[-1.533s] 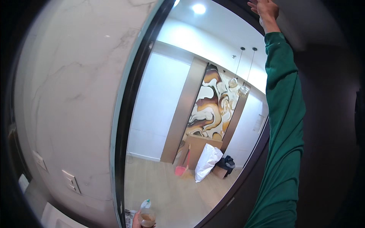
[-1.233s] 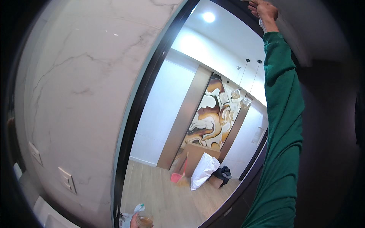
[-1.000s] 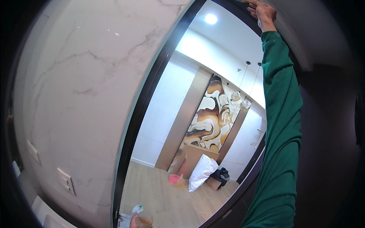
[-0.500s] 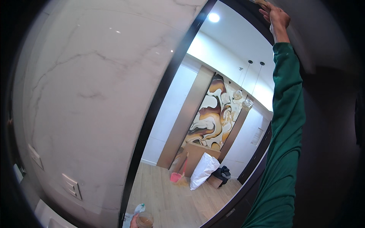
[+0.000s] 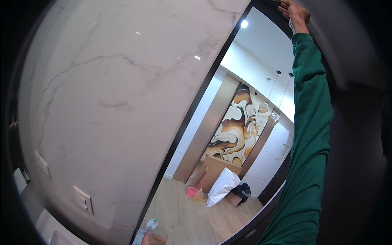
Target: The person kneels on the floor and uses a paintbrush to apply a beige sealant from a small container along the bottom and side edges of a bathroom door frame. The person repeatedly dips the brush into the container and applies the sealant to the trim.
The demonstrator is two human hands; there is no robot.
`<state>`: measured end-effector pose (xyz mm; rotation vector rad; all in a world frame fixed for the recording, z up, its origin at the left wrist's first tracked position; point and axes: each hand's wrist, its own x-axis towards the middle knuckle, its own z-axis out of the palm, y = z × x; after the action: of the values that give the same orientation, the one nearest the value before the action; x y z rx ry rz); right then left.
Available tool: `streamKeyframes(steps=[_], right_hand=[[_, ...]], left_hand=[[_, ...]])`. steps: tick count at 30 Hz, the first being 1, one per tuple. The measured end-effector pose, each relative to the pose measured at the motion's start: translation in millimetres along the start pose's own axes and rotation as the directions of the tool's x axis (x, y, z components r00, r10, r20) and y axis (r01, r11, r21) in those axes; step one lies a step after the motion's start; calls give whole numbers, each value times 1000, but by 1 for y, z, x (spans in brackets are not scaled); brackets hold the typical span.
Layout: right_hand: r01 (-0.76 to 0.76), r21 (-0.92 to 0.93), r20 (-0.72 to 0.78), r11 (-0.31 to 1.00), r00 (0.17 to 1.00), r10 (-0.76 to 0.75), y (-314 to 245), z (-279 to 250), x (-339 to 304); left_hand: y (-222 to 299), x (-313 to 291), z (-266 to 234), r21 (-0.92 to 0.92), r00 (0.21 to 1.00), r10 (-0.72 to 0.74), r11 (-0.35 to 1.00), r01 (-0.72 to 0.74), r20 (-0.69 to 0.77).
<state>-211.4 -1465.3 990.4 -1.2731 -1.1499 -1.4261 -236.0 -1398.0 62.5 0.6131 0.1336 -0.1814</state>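
My right arm, in a green sleeve, reaches up to the top of the dark door frame (image 5: 185,116). Up there my right hand (image 5: 297,13) is closed around a tan, thin-edged object, mostly cut off by the picture's upper rim, so its kind stays hidden. A whitish strip shows along the wrist. Low in the picture, my left hand (image 5: 145,238) grips a clear round cup (image 5: 158,237) with brownish contents. Only some of its fingers show. Just behind the cup is a whitish plastic bottle with a green top (image 5: 151,224); whether the hand touches it, I cannot tell.
A marbled white wall (image 5: 110,122) with a switch plate (image 5: 84,200) fills the left, above a white basin (image 5: 57,234). The dark door (image 5: 355,163) stands at right. Beyond the doorway are a pink dustpan (image 5: 192,192), a white sack (image 5: 223,186) and hanging lamps (image 5: 274,118).
The view has shifted, so the doorway sits slightly further right and lower. My right hand remains raised at the frame's top, a little nearer the upper rim. My left hand still grips the cup.
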Motion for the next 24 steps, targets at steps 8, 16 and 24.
streamKeyframes(steps=[8, 16, 24], right_hand=[[-21, 9, -93, 1000, 995, 21, 61, -52, 41], [-89, 38, -164, 995, 982, 94, 92, -132, 34], [-137, 30, -231, 990, 963, 140, 118, -215, 20]], left_hand=[[8, -11, 12, -51, 996, 21, 998, -26, -92], [17, -4, 38, -296, 997, -56, 954, 40, -44], [-22, 52, -14, -317, 993, -100, 941, 117, 68]])
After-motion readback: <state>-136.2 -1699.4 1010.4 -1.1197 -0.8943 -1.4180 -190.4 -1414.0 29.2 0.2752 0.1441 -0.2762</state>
